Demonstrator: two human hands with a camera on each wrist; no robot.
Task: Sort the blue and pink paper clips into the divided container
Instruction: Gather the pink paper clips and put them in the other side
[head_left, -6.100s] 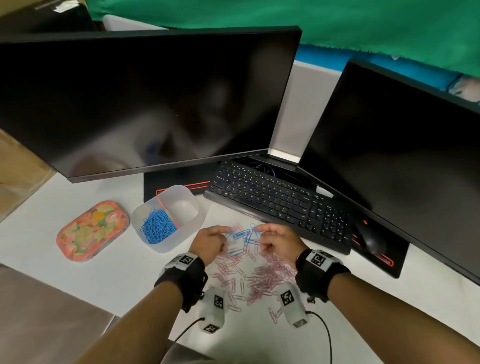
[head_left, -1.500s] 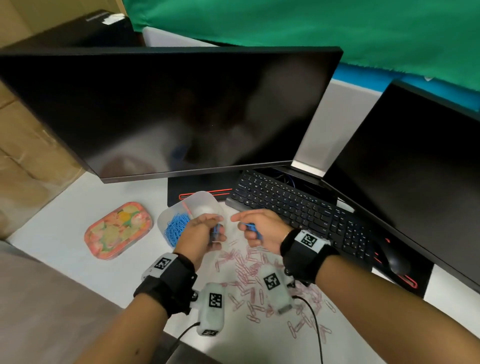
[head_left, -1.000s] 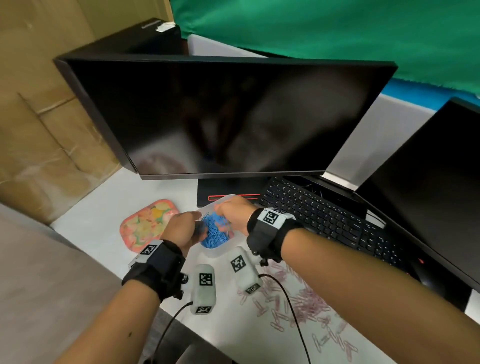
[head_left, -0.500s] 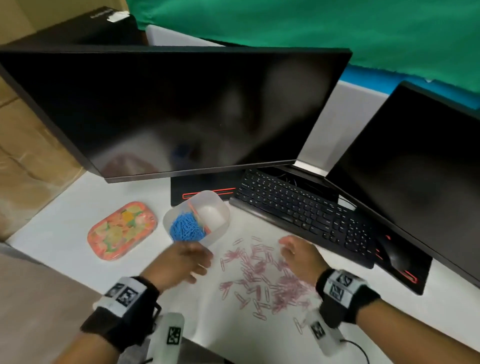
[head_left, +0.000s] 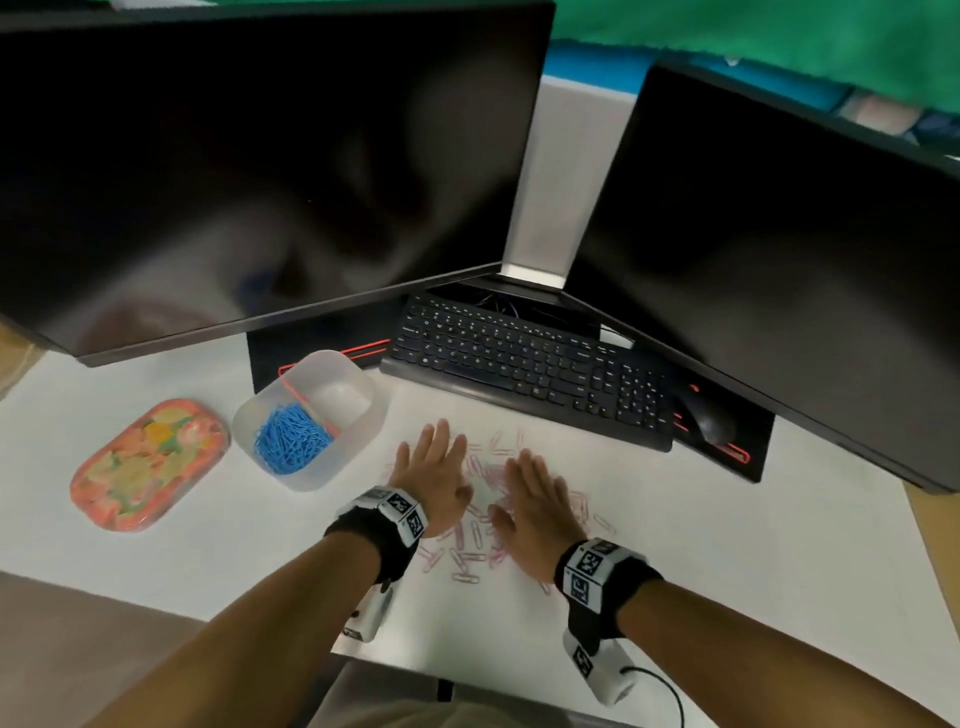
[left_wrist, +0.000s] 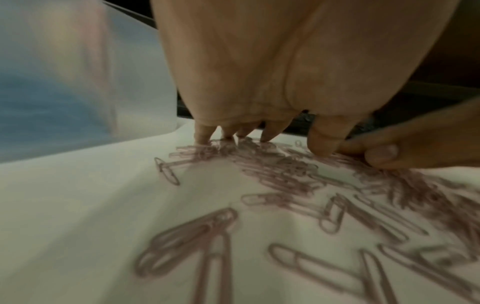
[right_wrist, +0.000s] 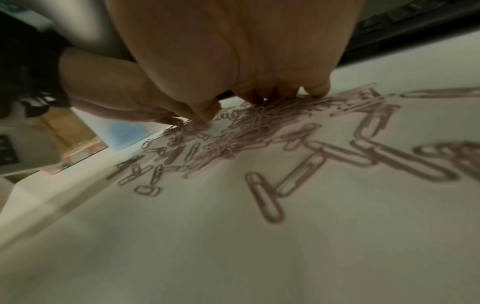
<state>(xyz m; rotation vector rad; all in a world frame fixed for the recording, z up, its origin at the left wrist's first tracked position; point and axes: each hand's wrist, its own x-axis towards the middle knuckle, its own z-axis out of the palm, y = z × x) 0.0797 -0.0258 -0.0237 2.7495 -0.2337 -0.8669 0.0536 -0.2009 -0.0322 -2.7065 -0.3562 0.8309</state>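
Observation:
Pink paper clips (head_left: 480, 480) lie scattered on the white desk between and under my two hands. My left hand (head_left: 434, 470) and right hand (head_left: 535, 493) lie palm-down with straight fingers on either side of the heap. In the left wrist view the left fingertips (left_wrist: 205, 136) touch the pink clips (left_wrist: 280, 172). In the right wrist view the right fingertips (right_wrist: 315, 90) press on the pink clips (right_wrist: 233, 139). The clear divided container (head_left: 332, 475) stands to the left; blue clips (head_left: 291, 439) fill its near compartment, and the far compartment looks bare.
The container's patterned orange lid (head_left: 148, 462) lies at the far left. A black keyboard (head_left: 524, 369) and mouse (head_left: 709, 421) sit just beyond the clips, under two dark monitors (head_left: 249, 166). The desk's front edge (head_left: 467, 670) is close behind my wrists.
Both hands dropped blue clips into the container, then came back. They now lie flat on both sides of the pink heap, closer together than half a second ago.

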